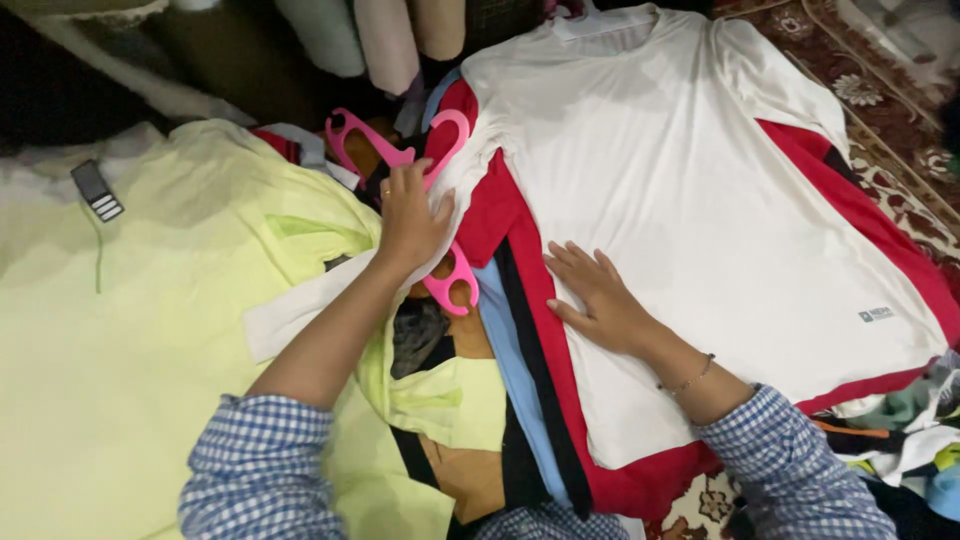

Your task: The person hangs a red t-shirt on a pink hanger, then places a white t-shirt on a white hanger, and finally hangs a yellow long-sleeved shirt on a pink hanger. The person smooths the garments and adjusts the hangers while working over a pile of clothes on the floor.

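A white T-shirt [700,190] lies spread on top of a stack of shirts, with a red shirt [520,240] and a light blue one [510,340] showing beneath it. My right hand [600,295] rests flat, fingers apart, on the white shirt's left side near the red edge. My left hand [410,220] reaches over the pile and grips the white shirt's sleeve next to a pink plastic hanger [400,155]. A second pink hanger piece [452,285] shows just below that hand. Both forearms come out of blue checked sleeves.
A pale yellow-green shirt [130,320] with a dark tag [97,190] covers the left side. Rolled fabric [385,40] stands at the back. A patterned red carpet [900,130] lies at the right, with mixed clothes [900,440] at the lower right.
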